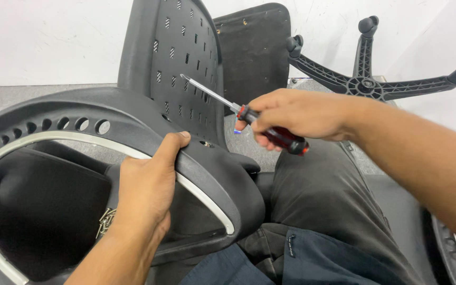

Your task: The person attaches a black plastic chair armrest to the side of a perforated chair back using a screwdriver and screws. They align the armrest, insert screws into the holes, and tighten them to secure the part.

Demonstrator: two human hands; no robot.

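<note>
White wall and grey floor frame the scene, and right in front of you lies the black chair frame [106, 124], your landmark for everything else. Your left hand [146, 187] is clamped on that frame's curved rim, thumb hooked over the top edge beside the pale inner trim, fingers wrapped underneath and out of sight. Your right hand [296, 113] hangs just to the right of the frame, closed firmly around the red-and-black handle of a screwdriver [238, 112]. Look at the tool's long axis: it runs up and to the left from your fist, the bright steel shaft slanting across the perforated backrest panel [178, 63] that stands behind the frame, tip apart from any surface as far as you can tell. So the right hand is the nearer one to the panel's slots, and the tip points away from you. Behind the panel leans a flat black seat board [254, 50], and farther right of the frame the star-shaped wheel base [365, 82] lies on the floor. Down inside the frame's opening, a small heap of screws [104, 221] glints near your left wrist.
</note>
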